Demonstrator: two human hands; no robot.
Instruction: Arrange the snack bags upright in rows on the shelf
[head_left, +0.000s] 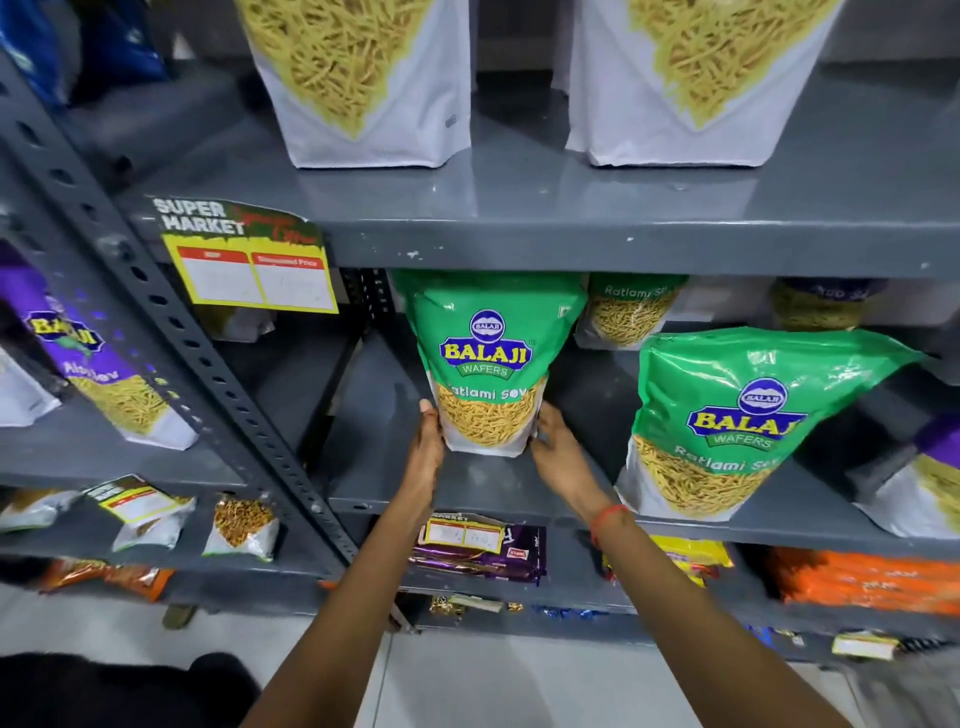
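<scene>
A green Balaji Ratlami Sev bag (488, 358) stands upright on the middle grey shelf (467, 493). My left hand (426, 447) presses against its lower left side and my right hand (558, 452) cups its lower right side, so both hold the bag's base. A second green bag (737, 415) stands to the right, leaning slightly left, nearer the shelf's front edge. Behind them, a further green bag (631, 312) and a purple-topped bag (821, 306) stand at the back of the same shelf.
Two large white sev bags (363, 78) (696, 78) stand on the shelf above. A yellow price tag (249, 260) hangs from that shelf's edge. A purple Balaji bag (98, 364) stands in the left bay beyond the slotted upright (171, 332). Smaller packets fill the lower shelves.
</scene>
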